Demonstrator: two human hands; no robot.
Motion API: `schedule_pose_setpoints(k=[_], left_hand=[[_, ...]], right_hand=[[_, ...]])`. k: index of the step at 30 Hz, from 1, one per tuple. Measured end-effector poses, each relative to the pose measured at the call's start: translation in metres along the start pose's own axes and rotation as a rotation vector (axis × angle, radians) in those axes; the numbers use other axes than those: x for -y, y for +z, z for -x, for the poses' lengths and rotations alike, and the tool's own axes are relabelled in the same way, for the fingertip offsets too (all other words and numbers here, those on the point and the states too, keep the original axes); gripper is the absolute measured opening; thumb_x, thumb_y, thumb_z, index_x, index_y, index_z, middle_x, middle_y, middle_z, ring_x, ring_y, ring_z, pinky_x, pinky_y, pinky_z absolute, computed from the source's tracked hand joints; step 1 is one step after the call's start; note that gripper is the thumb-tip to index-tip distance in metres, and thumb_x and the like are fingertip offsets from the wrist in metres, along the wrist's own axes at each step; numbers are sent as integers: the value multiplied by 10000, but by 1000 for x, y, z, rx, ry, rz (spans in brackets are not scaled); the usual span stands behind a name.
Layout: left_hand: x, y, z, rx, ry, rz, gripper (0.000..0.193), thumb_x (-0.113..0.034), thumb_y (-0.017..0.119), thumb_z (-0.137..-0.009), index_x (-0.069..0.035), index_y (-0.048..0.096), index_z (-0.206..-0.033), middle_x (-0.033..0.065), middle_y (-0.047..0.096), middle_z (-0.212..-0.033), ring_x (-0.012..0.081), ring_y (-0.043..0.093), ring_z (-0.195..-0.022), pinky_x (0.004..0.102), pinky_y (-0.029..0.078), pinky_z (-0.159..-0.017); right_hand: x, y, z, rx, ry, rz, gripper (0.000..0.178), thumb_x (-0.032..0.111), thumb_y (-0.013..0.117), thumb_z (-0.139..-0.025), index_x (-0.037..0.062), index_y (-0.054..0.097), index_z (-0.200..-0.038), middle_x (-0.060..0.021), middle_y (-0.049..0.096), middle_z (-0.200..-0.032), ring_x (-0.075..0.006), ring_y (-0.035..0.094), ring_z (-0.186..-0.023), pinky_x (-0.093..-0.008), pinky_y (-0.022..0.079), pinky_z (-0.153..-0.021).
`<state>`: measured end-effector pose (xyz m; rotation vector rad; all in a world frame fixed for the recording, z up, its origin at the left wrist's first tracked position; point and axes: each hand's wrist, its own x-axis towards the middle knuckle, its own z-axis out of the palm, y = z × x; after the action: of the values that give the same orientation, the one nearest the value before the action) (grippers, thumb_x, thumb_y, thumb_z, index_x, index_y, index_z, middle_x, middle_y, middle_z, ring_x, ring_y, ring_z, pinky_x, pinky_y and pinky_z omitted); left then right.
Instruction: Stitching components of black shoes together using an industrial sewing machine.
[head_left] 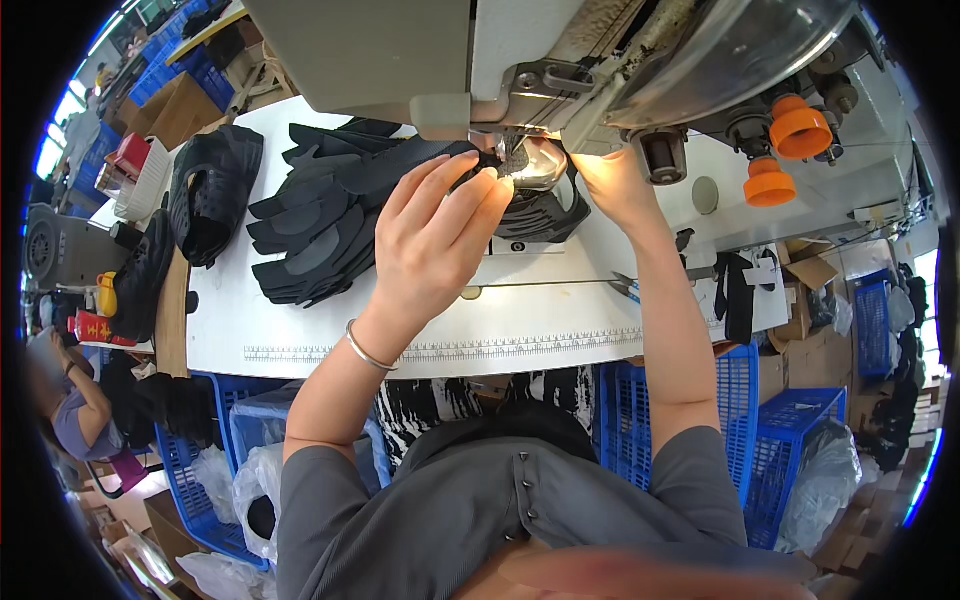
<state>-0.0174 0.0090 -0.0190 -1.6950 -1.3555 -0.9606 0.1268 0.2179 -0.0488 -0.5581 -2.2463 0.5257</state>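
Below the sewing machine's head, a curved black shoe-upper piece lies by the lit needle area. My left hand is closed on the black material at the left of the needle, its fingertips close together and its thumb hidden. On the other side, my right hand reaches in beside the machine head, next to the black piece. Its fingers are mostly hidden, so their grip does not show. A fanned pile of black cut pieces lies on the white table to the left of my left hand.
Blue-handled thread snips lie near my right forearm. A printed ruler strip runs along the table's front edge. Orange thread knobs stick out at right. Black shoes stand at left; blue crates flank my lap.
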Motion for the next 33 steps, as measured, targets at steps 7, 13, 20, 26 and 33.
schedule_pose_setpoints(k=[7,13,20,26,33], left_hand=[[14,-1,3,36,73,63,237,-62,725,-698,-1,748,-926,73,674,-1041,302,697,-1073,449,604,-917],[23,-17,-10,120,104,124,250,-68,740,-711,-4,740,-953,80,690,-1043,300,708,-1060,420,616,-880],[33,-36,-23,286,73,276,212,-47,821,-746,-19,758,-946,87,758,-1016,285,747,-1031,379,621,-853],[89,-54,-38,526,-184,168,222,26,672,-868,-41,768,-1056,118,753,-1005,322,729,-878,386,593,-770],[90,-31,-4,523,103,143,554,-165,611,-868,-132,621,-1421,84,630,-1363,313,568,-1239,437,458,-1055]], right_hand=[[41,-19,12,61,230,-278,150,26,680,-838,-33,632,-967,-170,645,-942,-311,627,-835,-365,492,-772],[49,-14,21,35,139,-280,133,-34,619,-837,-26,635,-968,-136,610,-912,-301,606,-816,-352,480,-744],[53,-11,31,-45,-21,-243,230,-62,590,-844,-10,691,-1044,-148,633,-994,-314,610,-907,-377,493,-788],[101,3,64,-446,-141,2,335,-38,595,-890,32,723,-1191,-129,661,-1150,-339,601,-1093,-409,465,-950],[144,25,77,-229,-78,114,341,117,646,-979,67,696,-1313,-39,706,-1079,-198,611,-1076,-413,297,-1088]])
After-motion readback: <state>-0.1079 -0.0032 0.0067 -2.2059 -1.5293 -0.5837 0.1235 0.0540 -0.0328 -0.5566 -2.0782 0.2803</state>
